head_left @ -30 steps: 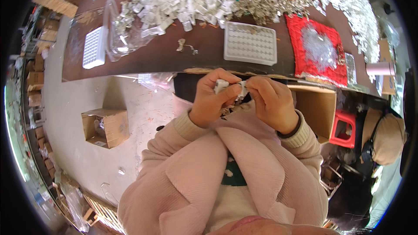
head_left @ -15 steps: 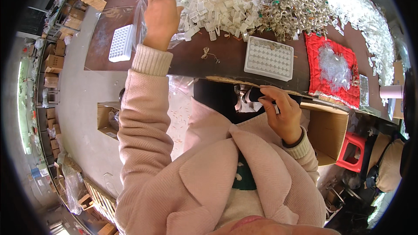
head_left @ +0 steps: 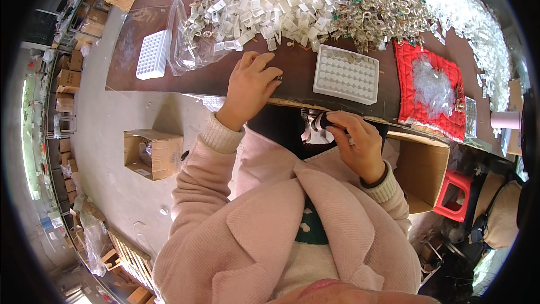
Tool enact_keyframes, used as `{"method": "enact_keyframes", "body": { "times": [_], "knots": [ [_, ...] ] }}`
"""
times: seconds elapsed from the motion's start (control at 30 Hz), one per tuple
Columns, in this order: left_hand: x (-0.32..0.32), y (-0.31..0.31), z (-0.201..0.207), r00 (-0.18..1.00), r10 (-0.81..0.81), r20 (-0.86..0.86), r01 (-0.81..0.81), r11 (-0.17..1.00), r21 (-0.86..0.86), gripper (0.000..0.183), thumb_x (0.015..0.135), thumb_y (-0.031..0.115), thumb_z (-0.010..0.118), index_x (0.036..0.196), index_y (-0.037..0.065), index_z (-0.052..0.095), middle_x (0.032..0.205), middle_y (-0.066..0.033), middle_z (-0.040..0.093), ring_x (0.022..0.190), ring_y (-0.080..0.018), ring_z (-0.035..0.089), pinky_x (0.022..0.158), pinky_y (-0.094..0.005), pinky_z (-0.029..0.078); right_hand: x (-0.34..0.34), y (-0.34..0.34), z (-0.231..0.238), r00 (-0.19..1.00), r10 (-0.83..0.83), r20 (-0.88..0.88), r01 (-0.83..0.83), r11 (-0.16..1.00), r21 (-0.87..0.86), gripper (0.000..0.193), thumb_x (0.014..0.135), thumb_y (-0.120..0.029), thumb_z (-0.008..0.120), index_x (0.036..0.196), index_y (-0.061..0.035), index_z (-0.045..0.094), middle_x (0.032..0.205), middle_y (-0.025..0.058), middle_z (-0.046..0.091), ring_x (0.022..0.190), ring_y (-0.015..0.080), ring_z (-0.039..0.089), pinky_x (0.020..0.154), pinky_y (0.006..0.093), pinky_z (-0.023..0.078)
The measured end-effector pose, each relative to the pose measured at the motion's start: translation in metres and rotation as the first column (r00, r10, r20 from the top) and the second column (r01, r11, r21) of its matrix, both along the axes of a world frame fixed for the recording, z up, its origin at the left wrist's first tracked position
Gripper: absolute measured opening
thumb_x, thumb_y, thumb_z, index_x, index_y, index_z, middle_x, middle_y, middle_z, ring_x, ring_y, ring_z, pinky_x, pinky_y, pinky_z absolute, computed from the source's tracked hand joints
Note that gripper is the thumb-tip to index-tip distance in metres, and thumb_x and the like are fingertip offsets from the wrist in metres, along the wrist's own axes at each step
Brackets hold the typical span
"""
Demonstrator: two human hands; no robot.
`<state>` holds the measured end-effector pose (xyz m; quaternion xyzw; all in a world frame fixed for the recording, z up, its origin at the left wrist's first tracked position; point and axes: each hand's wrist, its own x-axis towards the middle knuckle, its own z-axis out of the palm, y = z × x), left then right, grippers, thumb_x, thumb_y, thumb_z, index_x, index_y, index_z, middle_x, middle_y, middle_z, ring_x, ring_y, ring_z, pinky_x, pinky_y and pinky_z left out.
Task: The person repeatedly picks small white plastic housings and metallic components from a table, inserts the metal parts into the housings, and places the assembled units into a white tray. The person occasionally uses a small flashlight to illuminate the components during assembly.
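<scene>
My left hand (head_left: 251, 85) is over the table's near edge, fingers curled toward the thumb. A small shiny piece (head_left: 278, 78) shows at the thumb tip; its kind is too small to make out. Farther right and closer to my body, my right hand (head_left: 360, 142) is closed in a pinch, and whatever lies between its fingertips is hidden. Between and beyond the hands, a white tray with rows of round pockets (head_left: 346, 76) rests on the dark table (head_left: 298, 70). A heap of clear plastic pieces (head_left: 270, 8) lies past my left hand.
A clear plastic bag (head_left: 191, 53) and a white gridded tray (head_left: 152, 55) lie at the left. Metallic pieces (head_left: 382, 11) are heaped at the back. A red cloth (head_left: 405, 87) holds clear bits. Below are cardboard boxes (head_left: 167, 155) and a red stool (head_left: 454, 197).
My left hand has come back from the plastic bag toward me and to the right. The small silvery piece on the table near there no longer shows. My right hand has barely moved.
</scene>
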<state>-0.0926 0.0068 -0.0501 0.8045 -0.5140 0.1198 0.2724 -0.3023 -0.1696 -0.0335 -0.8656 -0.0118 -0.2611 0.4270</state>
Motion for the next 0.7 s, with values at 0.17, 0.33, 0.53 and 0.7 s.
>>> {"method": "enact_keyframes", "body": {
  "times": [0.17, 0.33, 0.53, 0.7],
  "knots": [
    [-0.04, 0.0, 0.005, 0.9, -0.03, -0.436, -0.11, 0.951, -0.291, 0.024, 0.082, -0.002, 0.073, 0.104, 0.007, 0.072, 0.098, -0.0073, 0.068, 0.092, -0.0228, 0.063, 0.08, -0.0307, 0.053, 0.013, 0.01, 0.01, 0.991, -0.112, 0.079, 0.108, 0.992, 0.06, 0.033, 0.079, 0.003, 0.076, 0.11, -0.0011, 0.065, 0.102, 0.0148, 0.069, 0.087, 0.0282, 0.069, 0.075, 0.0336, 0.056],
    [-0.085, -0.01, 0.007, -0.031, -0.63, -0.776, -0.374, 0.727, -0.575, 0.017, 0.093, -0.002, 0.064, 0.109, -0.003, 0.067, 0.105, -0.009, 0.07, 0.095, -0.0143, 0.064, 0.083, -0.0282, 0.053, 0.027, 0.025, 0.018, 0.986, -0.105, 0.129, 0.098, 0.993, 0.062, 0.043, 0.077, 0.004, 0.077, 0.117, -0.0022, 0.063, 0.108, 0.015, 0.066, 0.093, 0.029, 0.067, 0.078, 0.0346, 0.055],
    [-0.093, -0.01, 0.004, -0.197, -0.651, -0.733, -0.429, 0.729, -0.533, 0.019, 0.094, -0.001, 0.059, 0.11, -0.003, 0.068, 0.102, -0.01, 0.07, 0.091, -0.0162, 0.062, 0.087, -0.0296, 0.051, 0.023, 0.024, 0.018, 0.996, -0.054, 0.068, 0.052, 0.998, 0.03, 0.033, 0.082, 0.008, 0.071, 0.113, -0.0029, 0.07, 0.104, 0.0118, 0.066, 0.087, 0.0227, 0.067, 0.074, 0.0303, 0.055],
    [-0.094, -0.006, -0.002, -0.226, -0.654, -0.722, -0.397, 0.739, -0.545, 0.02, 0.093, -0.002, 0.061, 0.112, -0.002, 0.069, 0.102, -0.0095, 0.07, 0.091, -0.0161, 0.062, 0.086, -0.0295, 0.051, 0.019, 0.018, 0.016, 0.995, -0.044, 0.084, 0.054, 0.991, -0.123, 0.033, 0.082, 0.007, 0.071, 0.112, -0.0036, 0.071, 0.099, 0.0102, 0.067, 0.083, 0.0219, 0.067, 0.071, 0.0299, 0.055]
  ]
}}
